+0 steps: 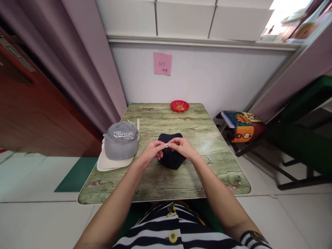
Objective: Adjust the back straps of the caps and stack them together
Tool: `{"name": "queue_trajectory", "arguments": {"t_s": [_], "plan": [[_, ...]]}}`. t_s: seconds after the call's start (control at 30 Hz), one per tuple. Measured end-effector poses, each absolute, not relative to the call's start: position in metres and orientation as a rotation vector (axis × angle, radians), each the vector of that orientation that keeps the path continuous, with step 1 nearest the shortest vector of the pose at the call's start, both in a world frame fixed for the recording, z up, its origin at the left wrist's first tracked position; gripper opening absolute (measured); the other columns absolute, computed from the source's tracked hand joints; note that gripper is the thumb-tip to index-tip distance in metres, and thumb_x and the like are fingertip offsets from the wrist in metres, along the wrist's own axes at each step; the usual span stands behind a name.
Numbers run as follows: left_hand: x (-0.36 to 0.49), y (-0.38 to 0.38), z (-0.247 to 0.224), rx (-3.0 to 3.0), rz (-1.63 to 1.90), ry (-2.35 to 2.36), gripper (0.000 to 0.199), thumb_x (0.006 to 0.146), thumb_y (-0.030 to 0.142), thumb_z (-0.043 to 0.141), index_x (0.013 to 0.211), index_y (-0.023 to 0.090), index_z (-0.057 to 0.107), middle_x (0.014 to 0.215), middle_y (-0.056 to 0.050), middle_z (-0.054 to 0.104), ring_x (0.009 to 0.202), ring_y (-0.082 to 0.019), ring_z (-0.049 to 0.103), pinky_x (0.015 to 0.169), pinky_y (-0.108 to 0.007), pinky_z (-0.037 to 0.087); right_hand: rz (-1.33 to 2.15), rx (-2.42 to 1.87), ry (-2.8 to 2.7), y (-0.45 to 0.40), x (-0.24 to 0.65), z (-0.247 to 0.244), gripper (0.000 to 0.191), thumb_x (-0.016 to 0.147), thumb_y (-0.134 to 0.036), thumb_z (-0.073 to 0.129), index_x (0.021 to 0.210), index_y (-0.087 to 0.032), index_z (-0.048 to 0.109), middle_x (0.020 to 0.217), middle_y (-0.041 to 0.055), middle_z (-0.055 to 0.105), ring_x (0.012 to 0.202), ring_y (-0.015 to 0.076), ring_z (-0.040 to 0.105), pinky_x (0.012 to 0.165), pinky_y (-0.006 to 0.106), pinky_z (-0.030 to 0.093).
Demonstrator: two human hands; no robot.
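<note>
A dark navy cap (171,160) lies on the wood-patterned table (160,121), close in front of me. My left hand (151,152) comes in from its left side, thumb and index finger pinched together. Meeting it over the cap, my right hand (183,148) pinches in the same way. Between the two sets of fingertips shows a small white piece (166,145); whether it is fixed to the cap I cannot tell. The fingers cover part of the cap. To the left, a grey cap (121,148) with white lettering sits on top of a cream cap (114,164).
A red scalloped dish (180,106) stands at the table's far edge, near the wall. On the wall is a pink paper note (162,64). A dark chair (306,128) and a stool with a colourful printed cover (242,128) are on the right. A purple curtain (88,62) hangs at left.
</note>
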State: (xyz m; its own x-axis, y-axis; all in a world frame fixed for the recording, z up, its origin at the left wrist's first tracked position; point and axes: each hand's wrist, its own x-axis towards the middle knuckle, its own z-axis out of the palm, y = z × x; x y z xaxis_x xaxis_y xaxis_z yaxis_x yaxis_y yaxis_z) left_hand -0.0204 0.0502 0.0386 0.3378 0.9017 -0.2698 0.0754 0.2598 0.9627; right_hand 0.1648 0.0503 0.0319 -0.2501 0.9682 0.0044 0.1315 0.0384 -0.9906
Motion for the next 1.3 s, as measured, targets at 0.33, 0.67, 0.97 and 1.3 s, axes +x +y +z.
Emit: {"name": "queue_trajectory", "arguments": {"t_s": [0.33,0.67,0.97,1.3], "plan": [[-0.020,0.038,0.035,1.269,0.768,1.073,0.035,0.071,0.044,0.076,0.085,0.013,0.065,0.050,0.002,0.057,0.042,-0.009,0.052,0.040,-0.018,0.038,1.279,-1.195,-1.429,0.037,0.163,0.023,0.023,0.072,-0.038,0.070,0.078,-0.016,0.072,0.067,0.0010,0.068,0.060,0.0128,0.056,0.059,0.025,0.042],[-0.019,0.034,0.036,1.286,0.811,1.107,0.031,0.073,0.042,0.073,0.083,0.014,0.065,0.045,0.003,0.055,0.039,-0.009,0.049,0.038,-0.018,0.036,1.315,-1.170,-1.380,0.037,0.158,0.023,0.020,0.070,-0.036,0.069,0.074,-0.016,0.070,0.065,0.0004,0.066,0.057,0.0120,0.054,0.058,0.025,0.041],[-0.019,0.034,0.037,1.254,0.832,1.115,0.026,0.073,0.038,0.073,0.075,0.014,0.063,0.044,0.003,0.055,0.038,-0.008,0.048,0.039,-0.018,0.034,1.284,-1.188,-1.395,0.037,0.155,0.022,0.015,0.069,-0.031,0.066,0.071,-0.016,0.069,0.064,0.0006,0.066,0.055,0.0113,0.054,0.055,0.024,0.040],[-0.019,0.026,0.040,1.132,0.960,1.046,0.036,0.071,0.040,0.075,0.089,0.018,0.054,0.063,0.005,0.061,0.049,-0.013,0.063,0.043,-0.021,0.049,1.277,-1.098,-1.389,0.037,0.159,0.022,0.029,0.073,-0.035,0.070,0.096,-0.017,0.072,0.060,-0.0030,0.060,0.057,0.0118,0.052,0.057,0.025,0.040]]}}
